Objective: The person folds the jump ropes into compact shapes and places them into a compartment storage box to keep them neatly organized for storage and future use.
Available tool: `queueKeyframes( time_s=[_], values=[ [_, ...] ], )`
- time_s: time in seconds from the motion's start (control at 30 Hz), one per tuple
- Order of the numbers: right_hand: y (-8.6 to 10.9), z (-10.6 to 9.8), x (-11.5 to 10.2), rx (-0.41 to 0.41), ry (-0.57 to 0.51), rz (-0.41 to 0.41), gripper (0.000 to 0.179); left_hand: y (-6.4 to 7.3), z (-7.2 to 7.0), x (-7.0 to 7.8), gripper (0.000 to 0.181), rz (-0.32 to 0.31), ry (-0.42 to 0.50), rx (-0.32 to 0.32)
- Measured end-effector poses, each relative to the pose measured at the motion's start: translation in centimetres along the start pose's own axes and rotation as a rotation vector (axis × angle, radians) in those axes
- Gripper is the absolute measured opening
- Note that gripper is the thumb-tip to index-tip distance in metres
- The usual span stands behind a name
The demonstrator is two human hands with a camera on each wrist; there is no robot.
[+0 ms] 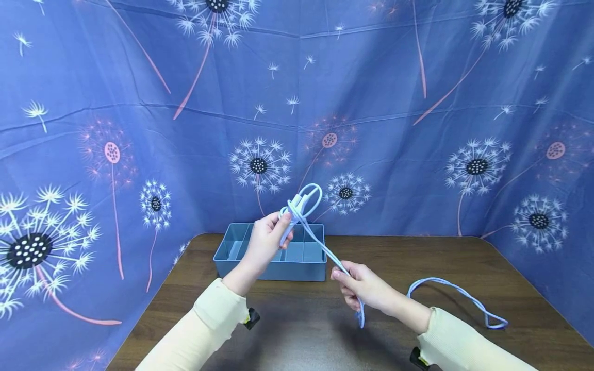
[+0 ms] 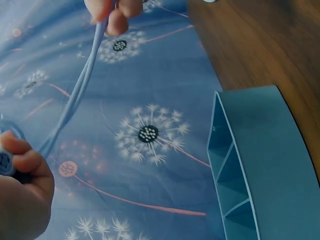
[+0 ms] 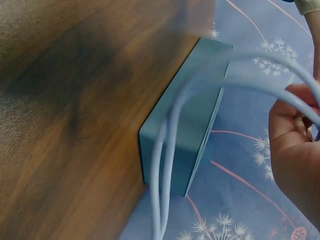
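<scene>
Up in front of the divided box, my left hand (image 1: 266,237) grips the pale blue handle (image 1: 297,204) of what looks like a jump rope (image 1: 320,242). A loop of cord arches above those fingers. In the left wrist view a round, patterned handle end (image 2: 6,162) pokes out of the fist. Lower and to the right, my right hand (image 1: 364,286) pinches the doubled, twisted cord, which runs taut up to the left hand. Below the right hand a short bend of cord hangs. More doubled cord (image 1: 457,288) passes behind the right wrist and lies curved on the table.
A blue-grey box (image 1: 292,270) with several compartments stands at the back of the dark wooden table (image 1: 394,252), behind the hands. Behind the table hangs a blue cloth (image 1: 297,113) with dandelion prints, also draped along both sides.
</scene>
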State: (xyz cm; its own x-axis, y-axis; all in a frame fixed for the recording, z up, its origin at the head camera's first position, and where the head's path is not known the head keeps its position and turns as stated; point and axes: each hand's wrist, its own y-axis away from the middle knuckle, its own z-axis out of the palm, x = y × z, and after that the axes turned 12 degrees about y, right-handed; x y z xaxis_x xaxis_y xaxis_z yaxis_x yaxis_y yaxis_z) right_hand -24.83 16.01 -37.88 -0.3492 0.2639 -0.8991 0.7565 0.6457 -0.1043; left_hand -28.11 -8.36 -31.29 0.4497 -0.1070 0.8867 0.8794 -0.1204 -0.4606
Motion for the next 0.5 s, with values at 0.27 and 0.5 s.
queueKeyframes(
  time_s=[0.27, 0.5],
  values=[
    [0.9, -0.3, -1.8, -0.024, 0.209, 0.092, 0.022, -0.1, -1.0, -1.3, 0.035, 0.057, -0.191, 0.096],
    [1.7, -1.2, -4.0, 0.038, 0.508, 0.064, 0.017, 0.2, -1.4, -1.7, 0.03, 0.077, -0.424, 0.08]
  ],
)
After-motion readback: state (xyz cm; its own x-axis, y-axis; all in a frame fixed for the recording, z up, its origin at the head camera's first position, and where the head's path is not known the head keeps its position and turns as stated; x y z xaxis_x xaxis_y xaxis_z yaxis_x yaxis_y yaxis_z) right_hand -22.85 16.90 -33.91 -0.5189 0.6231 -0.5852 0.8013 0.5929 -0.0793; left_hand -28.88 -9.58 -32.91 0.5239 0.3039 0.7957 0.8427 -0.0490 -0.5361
